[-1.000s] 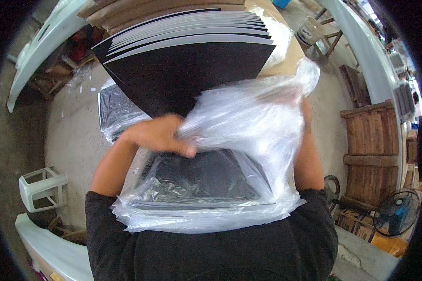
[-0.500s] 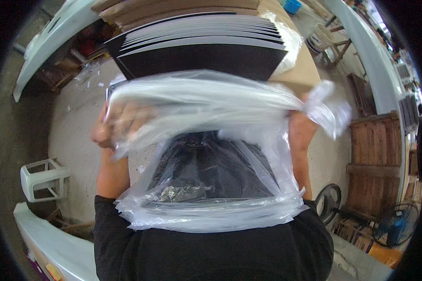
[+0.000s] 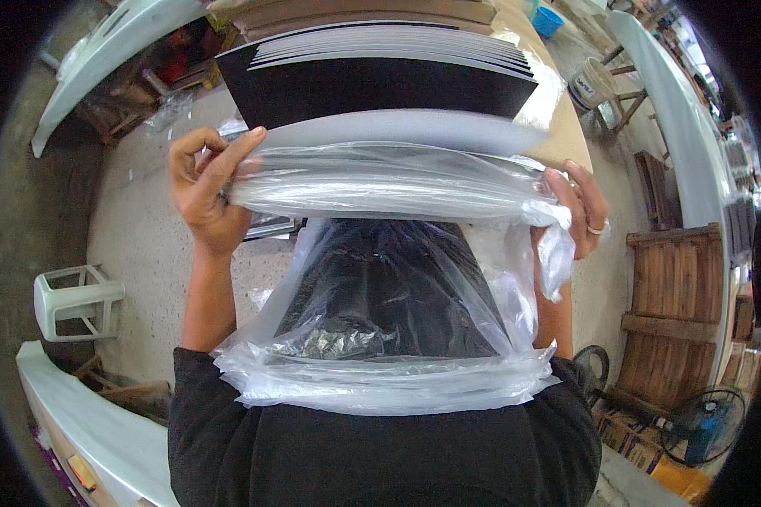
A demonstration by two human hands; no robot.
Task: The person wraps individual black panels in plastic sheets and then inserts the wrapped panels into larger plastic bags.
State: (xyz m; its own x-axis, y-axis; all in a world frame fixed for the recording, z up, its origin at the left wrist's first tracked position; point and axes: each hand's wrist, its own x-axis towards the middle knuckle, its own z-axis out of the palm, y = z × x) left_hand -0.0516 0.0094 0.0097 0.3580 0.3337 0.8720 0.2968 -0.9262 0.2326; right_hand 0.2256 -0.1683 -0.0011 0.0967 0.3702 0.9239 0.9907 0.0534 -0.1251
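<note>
A clear plastic bag [image 3: 380,355] hangs against my chest with a flat black board [image 3: 389,287] inside it. My left hand [image 3: 205,190] grips the bag's top edge at the left corner. At the right corner my right hand [image 3: 582,207], with a ring on it, grips the same gathered edge. The bag's mouth is stretched wide between both hands. Just beyond it lies a stack of black sheets [image 3: 372,76] with pale edges, fanned on a brown table [image 3: 558,127].
A white plastic stool [image 3: 74,297] stands on the concrete floor at my left. Wooden pallets [image 3: 676,313] and a blue fan [image 3: 706,422] are at the right. A white bucket [image 3: 596,84] and a blue tub [image 3: 550,19] sit at the far right.
Both hands moved apart and upward, pulling the bag's mouth wide and taut. The bag, bunched near my right hand before, now spans the board's width.
</note>
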